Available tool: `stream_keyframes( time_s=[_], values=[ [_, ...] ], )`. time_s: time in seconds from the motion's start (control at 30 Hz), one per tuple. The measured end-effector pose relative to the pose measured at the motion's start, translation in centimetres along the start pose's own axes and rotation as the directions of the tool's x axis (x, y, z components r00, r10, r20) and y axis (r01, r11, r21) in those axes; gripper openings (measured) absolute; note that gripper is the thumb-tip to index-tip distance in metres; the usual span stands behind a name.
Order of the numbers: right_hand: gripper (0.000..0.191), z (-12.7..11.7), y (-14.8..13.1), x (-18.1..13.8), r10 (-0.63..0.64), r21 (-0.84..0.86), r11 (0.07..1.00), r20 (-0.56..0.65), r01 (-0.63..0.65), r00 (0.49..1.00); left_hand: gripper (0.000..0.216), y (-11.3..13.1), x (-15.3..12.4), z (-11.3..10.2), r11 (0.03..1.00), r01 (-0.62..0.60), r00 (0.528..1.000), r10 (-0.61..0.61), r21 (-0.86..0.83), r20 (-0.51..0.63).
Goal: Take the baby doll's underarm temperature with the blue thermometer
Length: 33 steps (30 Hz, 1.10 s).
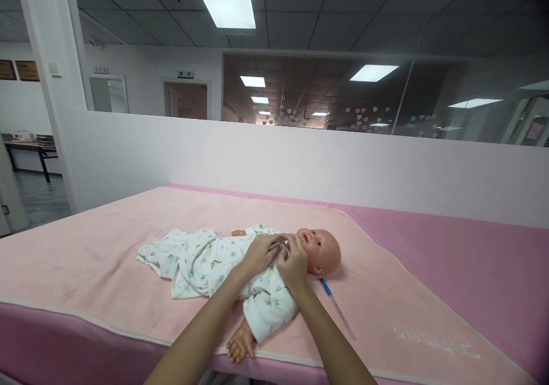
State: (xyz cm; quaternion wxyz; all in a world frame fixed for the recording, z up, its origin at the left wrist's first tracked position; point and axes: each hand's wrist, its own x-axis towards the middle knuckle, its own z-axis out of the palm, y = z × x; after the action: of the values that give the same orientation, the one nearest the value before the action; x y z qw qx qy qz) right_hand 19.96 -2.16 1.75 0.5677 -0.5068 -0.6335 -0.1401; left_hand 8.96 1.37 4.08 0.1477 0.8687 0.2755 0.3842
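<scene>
A baby doll (319,249) in a white patterned romper (201,262) lies on its back on a pale pink blanket (107,247), head to the right. My left hand (257,254) rests on the doll's chest near the collar, fingers curled on the cloth. My right hand (293,262) is closed in a pinch at the doll's neck, right under the chin, gripping the collar of the romper. Between the two hands a small grey piece shows that I cannot make out. The doll's bare hand (241,344) hangs toward the bed's near edge.
A thin thermometer-like stick with a blue end (337,308) lies on the blanket just right of my right forearm. The blanket covers a darker pink mattress (472,259). A white partition wall (300,162) with glass above runs behind the bed. A table (30,147) stands far left.
</scene>
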Motion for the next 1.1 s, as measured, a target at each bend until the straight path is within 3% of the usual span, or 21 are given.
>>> stream_keyframes(
  time_s=[0.23, 0.5, 0.87, 1.1],
  values=[
    [0.036, 0.1, -0.1, 0.1, -0.004, -0.014, 1.0, -0.037, 0.004, 0.999, 0.02, 0.0, -0.1, 0.1, 0.997, -0.026, 1.0, 0.025, 0.079, 0.008],
    [0.042, 0.0, -0.3, 0.1, 0.004, -0.023, 1.0, 0.007, -0.004, 1.0, 0.02, 0.0, -0.1, 0.2, 0.986, -0.042, 0.999, 0.039, 0.161, 0.021],
    [0.046, 0.6, 0.8, 0.1, -0.029, -0.069, 0.997, -0.007, 0.029, 1.0, 0.022, -0.1, -0.2, 0.1, 0.997, -0.056, 0.998, 0.058, 0.043, -0.034],
    [0.04, 0.3, 0.4, 0.0, 0.016, -0.064, 0.998, -0.055, -0.019, 0.998, 0.021, 0.0, -0.2, 0.1, 0.998, -0.053, 0.997, 0.054, 0.026, -0.048]
  ],
)
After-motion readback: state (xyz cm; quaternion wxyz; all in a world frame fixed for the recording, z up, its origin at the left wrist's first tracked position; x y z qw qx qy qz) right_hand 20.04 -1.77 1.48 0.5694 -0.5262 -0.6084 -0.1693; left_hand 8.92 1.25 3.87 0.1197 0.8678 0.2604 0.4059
